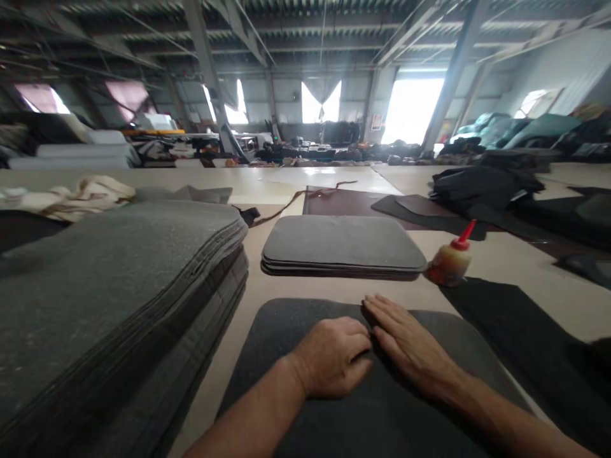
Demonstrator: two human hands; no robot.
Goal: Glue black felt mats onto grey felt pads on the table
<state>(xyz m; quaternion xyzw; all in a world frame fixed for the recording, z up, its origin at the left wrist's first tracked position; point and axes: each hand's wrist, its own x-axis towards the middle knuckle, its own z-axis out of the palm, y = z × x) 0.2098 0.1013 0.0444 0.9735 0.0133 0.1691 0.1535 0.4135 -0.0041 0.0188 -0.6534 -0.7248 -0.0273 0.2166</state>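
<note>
A dark grey mat (286, 331) with rounded corners lies right before me on the table. My left hand (337, 356) rests on its middle with the fingers curled in; what they hold, if anything, is hidden. Just to the right, my right hand (405, 343) lies on the mat with its fingers stretched out, angled toward the mat's far edge. Beyond the hands sits a neat, low stack of grey mats (341, 242). At that stack's right end stands a squeeze bottle (449, 262) with a red nozzle and amber-brown contents.
On the left rises a tall pile of grey sheets (119, 267). A dark strip of material (506, 324) lies to the right. Farther back are a brown sheet (344, 202), a heap of black material (482, 184) and a cream cloth (98, 194) on the pale table (267, 181).
</note>
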